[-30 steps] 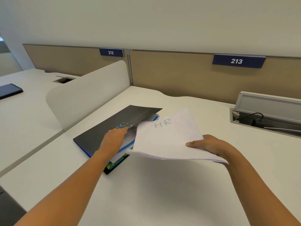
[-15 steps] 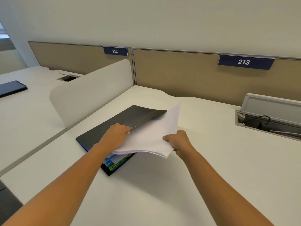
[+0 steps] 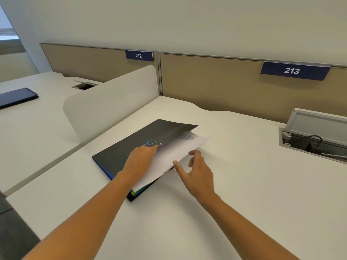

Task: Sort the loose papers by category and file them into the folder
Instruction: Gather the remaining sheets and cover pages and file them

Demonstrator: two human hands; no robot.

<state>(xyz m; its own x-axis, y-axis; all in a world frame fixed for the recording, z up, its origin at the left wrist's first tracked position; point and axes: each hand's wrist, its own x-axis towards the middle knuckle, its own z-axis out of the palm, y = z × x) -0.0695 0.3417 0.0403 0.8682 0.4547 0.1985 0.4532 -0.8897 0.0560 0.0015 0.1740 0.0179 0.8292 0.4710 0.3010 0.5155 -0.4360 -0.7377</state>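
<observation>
A dark grey folder [image 3: 131,145] with a blue spine lies on the white desk [image 3: 244,194], its front cover raised at the right edge. My left hand [image 3: 139,160] grips that cover edge and holds it up. A stack of white papers [image 3: 174,152] marked "HR" in green lies under the cover, its right part sticking out onto the desk. My right hand [image 3: 197,175] is beside the stack with fingers spread, the index fingertip at the papers' near edge. Coloured sheets show at the folder's near corner.
A curved white divider [image 3: 112,102] stands left of the folder. An open cable box [image 3: 309,139] with a raised lid sits at the right. A dark flat device [image 3: 16,96] lies on the neighbouring desk. Beige partitions labelled 212 and 213 close the back.
My right hand carried the HR papers left, slid them under the raised folder cover and let go. My left hand kept holding the cover.
</observation>
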